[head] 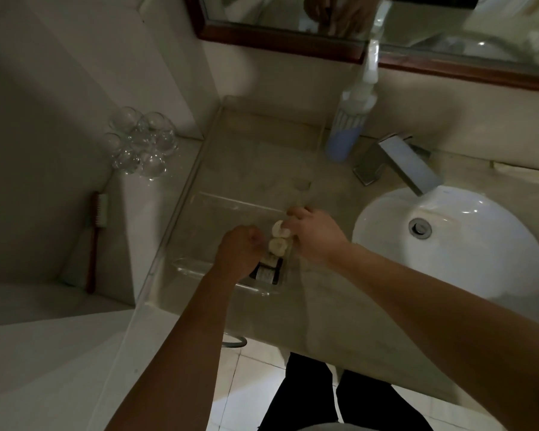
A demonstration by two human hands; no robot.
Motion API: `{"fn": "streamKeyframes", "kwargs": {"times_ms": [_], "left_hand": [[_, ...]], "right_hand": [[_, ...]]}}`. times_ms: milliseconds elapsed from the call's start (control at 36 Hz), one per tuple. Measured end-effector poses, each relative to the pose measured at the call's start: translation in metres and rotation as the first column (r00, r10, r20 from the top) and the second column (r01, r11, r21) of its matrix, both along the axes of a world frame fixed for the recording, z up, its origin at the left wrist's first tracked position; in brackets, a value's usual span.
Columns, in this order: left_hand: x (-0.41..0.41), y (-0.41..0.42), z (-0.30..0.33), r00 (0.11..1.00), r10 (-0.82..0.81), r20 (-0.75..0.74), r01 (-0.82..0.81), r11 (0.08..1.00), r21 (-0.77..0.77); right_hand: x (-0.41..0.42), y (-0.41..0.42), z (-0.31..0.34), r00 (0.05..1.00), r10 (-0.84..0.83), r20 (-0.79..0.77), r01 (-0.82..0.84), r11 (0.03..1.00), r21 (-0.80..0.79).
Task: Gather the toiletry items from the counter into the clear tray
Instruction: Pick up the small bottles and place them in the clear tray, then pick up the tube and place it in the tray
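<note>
A clear tray lies on the beige counter left of the sink. In its near right corner sit two small bottles with pale round caps and dark labels. My left hand is curled against the left side of the bottles. On their right side my right hand touches the upper cap with its fingertips. Whether either hand truly grips a bottle is unclear in the dim light.
A tall spray bottle with a blue base stands behind the tray by the mirror. Several upturned glasses sit at the counter's left end. A toothbrush leans against the left wall. The faucet and white basin lie to the right.
</note>
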State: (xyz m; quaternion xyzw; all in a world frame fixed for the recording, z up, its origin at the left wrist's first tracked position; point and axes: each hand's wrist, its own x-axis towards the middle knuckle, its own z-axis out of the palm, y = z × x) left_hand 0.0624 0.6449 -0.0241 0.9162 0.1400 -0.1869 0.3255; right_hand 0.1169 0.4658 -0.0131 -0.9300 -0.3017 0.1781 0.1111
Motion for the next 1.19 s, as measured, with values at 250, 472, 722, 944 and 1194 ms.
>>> {"fn": "streamKeyframes", "kwargs": {"times_ms": [250, 472, 722, 944, 1194], "left_hand": [[0.032, -0.087, 0.057, 0.983, -0.019, 0.182, 0.03, 0.998, -0.057], [0.038, -0.276, 0.09, 0.898, -0.369, 0.239, 0.377, 0.926, 0.016], [-0.02, -0.498, 0.067, 0.785, -0.609, 0.118, 0.614, 0.79, -0.005], [-0.071, -0.596, 0.025, 0.739, -0.672, -0.049, 0.673, 0.74, 0.006], [-0.101, -0.621, -0.01, 0.589, -0.768, -0.25, 0.805, 0.53, 0.266]], "right_hand": [[-0.004, -0.098, 0.058, 0.967, -0.253, -0.009, 0.252, 0.96, 0.12], [-0.052, -0.291, 0.088, 0.814, -0.58, 0.015, 0.562, 0.795, 0.226], [-0.15, -0.515, 0.064, 0.569, -0.819, -0.074, 0.806, 0.537, 0.25], [-0.218, -0.631, 0.02, 0.405, -0.895, -0.189, 0.909, 0.371, 0.192], [-0.243, -0.658, -0.027, 0.35, -0.896, -0.273, 0.935, 0.317, 0.158]]}}
